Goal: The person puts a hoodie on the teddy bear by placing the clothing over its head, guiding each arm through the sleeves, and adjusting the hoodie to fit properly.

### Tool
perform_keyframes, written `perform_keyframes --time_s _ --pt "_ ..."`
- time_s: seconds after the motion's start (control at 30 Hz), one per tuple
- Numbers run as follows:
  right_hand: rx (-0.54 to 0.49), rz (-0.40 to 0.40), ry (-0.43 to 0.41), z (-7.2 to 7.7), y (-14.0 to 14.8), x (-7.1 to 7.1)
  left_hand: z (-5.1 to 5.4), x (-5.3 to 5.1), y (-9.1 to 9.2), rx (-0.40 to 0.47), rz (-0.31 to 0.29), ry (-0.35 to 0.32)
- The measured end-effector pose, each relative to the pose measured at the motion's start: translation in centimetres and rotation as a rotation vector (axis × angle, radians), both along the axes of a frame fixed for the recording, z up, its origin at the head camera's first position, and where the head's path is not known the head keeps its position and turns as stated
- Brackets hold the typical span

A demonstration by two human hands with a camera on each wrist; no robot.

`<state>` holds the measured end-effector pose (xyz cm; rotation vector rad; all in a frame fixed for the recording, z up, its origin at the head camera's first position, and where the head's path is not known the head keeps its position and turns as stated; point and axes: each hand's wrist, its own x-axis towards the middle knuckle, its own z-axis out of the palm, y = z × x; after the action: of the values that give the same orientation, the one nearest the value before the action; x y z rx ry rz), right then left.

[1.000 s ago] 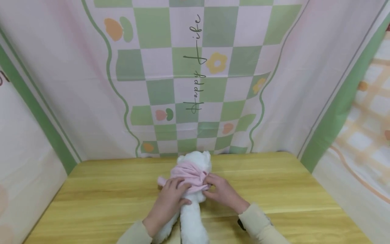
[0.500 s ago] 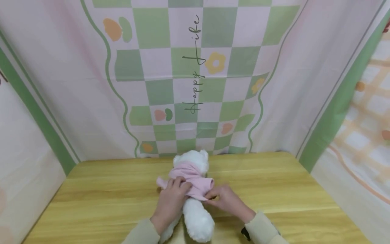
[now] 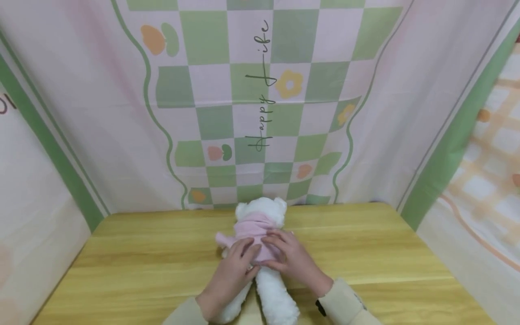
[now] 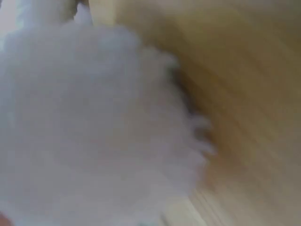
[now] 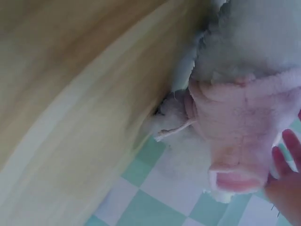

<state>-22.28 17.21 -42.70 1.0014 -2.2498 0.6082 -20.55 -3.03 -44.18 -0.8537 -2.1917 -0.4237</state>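
Note:
A white plush toy [image 3: 278, 295] in a pink garment [image 3: 255, 225] lies on the table, head toward the wall and legs toward the person. My left hand [image 3: 229, 275] grips the toy's waist at the garment's lower left side. Over the right side of the garment, my right hand [image 3: 298, 262] has its fingers bent on the cloth and its thumb by the hem. White fur [image 4: 94, 122] fills much of the left wrist view, blurred. In the right wrist view, fingers of the right hand [image 5: 287, 181] lie beside the garment [image 5: 249, 122], near an open sleeve end.
The wooden tabletop [image 3: 365, 243] extends on both sides of the toy. Behind it hangs a green and white checked cloth [image 3: 209, 122] with lettering, and more patterned cloth hangs at both sides. A dark object [image 3: 320, 308] shows at the right cuff.
The garment's right sleeve has come into the open, then under my right hand. That hand has moved from the right edge onto the cloth. The toy's near leg has swung right.

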Motion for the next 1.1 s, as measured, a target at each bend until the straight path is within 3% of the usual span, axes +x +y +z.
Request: perform_keyframes --time_s 0.17,0.33,0.43,0.6,0.7,0.83,0.97,1.1 --pt "0.044 -0.061 -0.044 -0.2 -0.3 -0.2 0.0 -0.2 -1.2 -0.024 0.035 -0.070" --pt "0.015 -0.052 -0.068 -0.1 -0.2 -0.2 0.1 -0.2 -1.5 -0.080 0.079 -0.135" --pt "0.005 -0.023 -0.134 0.1 -0.1 -0.1 0.0 -0.2 -1.5 -0.091 0.084 -0.107" --pt "-0.020 -0.018 -0.305 0.5 0.1 0.3 -0.4 -0.4 -1.2 -0.096 0.076 0.023" --pt "-0.031 -0.037 -0.362 0.7 0.2 0.4 -0.6 -0.5 -0.8 -0.090 0.044 0.090" --pt "-0.093 -0.093 -0.323 0.9 0.2 0.2 -0.4 -0.6 -0.2 -0.103 0.020 0.148" --pt "-0.194 -0.174 -0.242 1.3 -0.1 -0.7 0.3 -0.6 0.1 -0.174 0.014 0.175" --pt "-0.239 -0.259 -0.294 2.0 -0.5 -1.9 1.5 -0.8 0.2 -0.172 -0.077 0.085"
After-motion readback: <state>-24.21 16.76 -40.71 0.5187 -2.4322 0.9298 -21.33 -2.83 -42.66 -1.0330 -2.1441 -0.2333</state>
